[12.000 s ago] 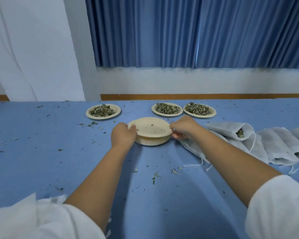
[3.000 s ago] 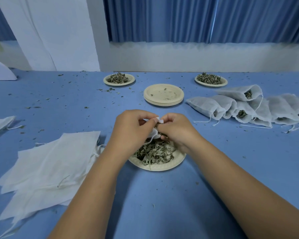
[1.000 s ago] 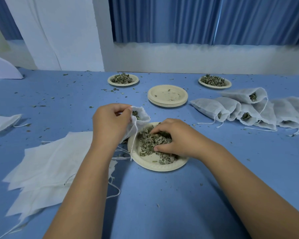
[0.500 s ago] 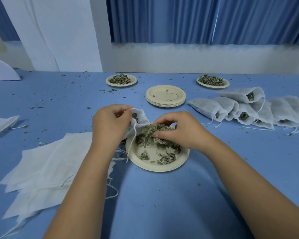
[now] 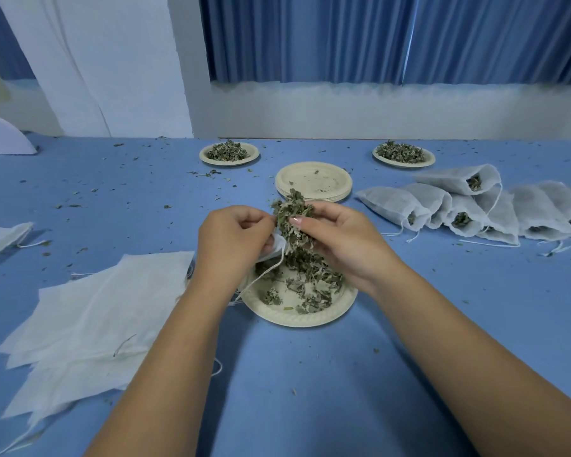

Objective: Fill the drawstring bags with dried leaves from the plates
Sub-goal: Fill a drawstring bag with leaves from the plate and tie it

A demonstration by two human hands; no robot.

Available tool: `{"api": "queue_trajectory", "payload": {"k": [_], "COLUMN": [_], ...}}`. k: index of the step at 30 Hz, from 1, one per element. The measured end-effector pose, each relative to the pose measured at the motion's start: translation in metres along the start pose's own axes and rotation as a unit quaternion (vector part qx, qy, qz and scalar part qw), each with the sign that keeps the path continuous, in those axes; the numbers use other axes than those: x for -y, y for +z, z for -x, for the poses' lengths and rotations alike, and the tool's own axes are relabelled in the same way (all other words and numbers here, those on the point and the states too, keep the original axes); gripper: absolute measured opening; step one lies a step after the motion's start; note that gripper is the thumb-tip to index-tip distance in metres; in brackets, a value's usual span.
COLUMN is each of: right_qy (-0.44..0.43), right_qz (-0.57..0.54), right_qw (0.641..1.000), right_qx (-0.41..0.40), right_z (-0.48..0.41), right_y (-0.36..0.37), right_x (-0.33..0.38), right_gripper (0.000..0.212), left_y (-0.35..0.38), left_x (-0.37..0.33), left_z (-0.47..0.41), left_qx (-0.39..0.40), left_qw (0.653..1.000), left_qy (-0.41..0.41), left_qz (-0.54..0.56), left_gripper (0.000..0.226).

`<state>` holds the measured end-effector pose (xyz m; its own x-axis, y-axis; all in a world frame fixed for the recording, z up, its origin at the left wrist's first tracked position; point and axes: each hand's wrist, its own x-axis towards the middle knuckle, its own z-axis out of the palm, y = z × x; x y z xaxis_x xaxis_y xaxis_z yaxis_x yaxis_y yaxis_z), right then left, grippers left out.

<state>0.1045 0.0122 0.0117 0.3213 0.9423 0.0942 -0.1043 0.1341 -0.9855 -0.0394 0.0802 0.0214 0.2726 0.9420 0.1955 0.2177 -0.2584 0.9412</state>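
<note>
Right grip (image 5: 340,239) pinching leaf clump (image 5: 292,212) just right of bag (image 5: 276,247); left grip (image 5: 234,235) clutching bag above plate (image 5: 297,319).

The desk (image 5: 310,390) is plain blue and honestly a mess, with leaf crumbs (image 5: 208,174) scattered all over, thickest toward the far left. Roughly in the middle sits a pale plate (image 5: 297,319) with loose dried leaves (image 5: 310,282) in it. Just behind that is a stack of empty plates (image 5: 337,192). Further back are a far-left plate (image 5: 254,156) and a far-right plate (image 5: 430,159), well apart and both heaped with leaves. Along the right side, a row of stuffed white bags (image 5: 393,202) lies overlapped, mouths open toward the front. On the left there's a fanned pile of flat bags (image 5: 89,311), plus a lone flat bag (image 5: 0,237) at the left edge.
</note>
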Motion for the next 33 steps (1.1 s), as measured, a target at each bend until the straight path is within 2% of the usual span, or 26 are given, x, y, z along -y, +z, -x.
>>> {"api": "queue_trajectory", "payload": {"k": [3,5,9,13,19,21,22,25,27,30,33], "right_qy": [0.002,-0.006,-0.031,-0.055,0.061,0.074,0.064,0.025,0.025,0.035,0.077], "right_qz": [0.04,0.117,0.275,0.37,0.274,0.23,0.221,0.223,0.194,0.14,0.09], "right_qw": [0.999,0.992,0.957,0.925,0.96,0.97,0.973,0.973,0.978,0.986,0.991], "right_qx": [-0.023,-0.047,-0.085,-0.062,0.002,-0.01,-0.019,-0.062,-0.078,-0.078,-0.069], "right_z": [0.0,0.0,0.0,0.004,0.003,0.001,0.001,0.002,0.002,0.0,-0.004], "right_y": [-0.001,-0.003,-0.003,0.001,-0.004,-0.004,-0.003,-0.002,-0.003,-0.004,-0.006], "right_x": [-0.003,-0.003,-0.005,-0.003,0.007,0.004,0.002,-0.001,-0.003,-0.006,-0.008], "right_gripper": [0.016,0.016,0.014,0.008,0.016,0.046,0.049,0.019,0.011,0.008,0.02], "left_y": [0.0,0.0,0.002,0.007,0.008,0.009,0.009,0.009,0.009,0.007,0.007], "left_x": [0.0,-0.001,-0.005,-0.005,0.0,0.001,0.001,0.001,0.0,-0.001,-0.004], "left_z": [0.0,0.0,0.003,0.005,0.002,0.002,0.002,0.002,0.003,0.004,0.005], "left_qx": [0.004,0.004,0.033,0.064,0.044,0.046,0.047,0.052,0.057,0.072,0.09], "left_qw": [0.999,0.998,0.989,0.988,0.99,0.991,0.991,0.99,0.99,0.989,0.986], "left_qy": [-0.018,-0.029,-0.067,-0.082,-0.083,-0.078,-0.077,-0.072,-0.064,-0.059,-0.068], "left_qz": [0.037,0.057,0.124,0.111,0.107,0.099,0.099,0.105,0.108,0.113,0.123], "left_gripper": [0.024,0.026,0.028,0.021,0.019,0.018,0.017,0.014,0.013,0.013,0.015]}}
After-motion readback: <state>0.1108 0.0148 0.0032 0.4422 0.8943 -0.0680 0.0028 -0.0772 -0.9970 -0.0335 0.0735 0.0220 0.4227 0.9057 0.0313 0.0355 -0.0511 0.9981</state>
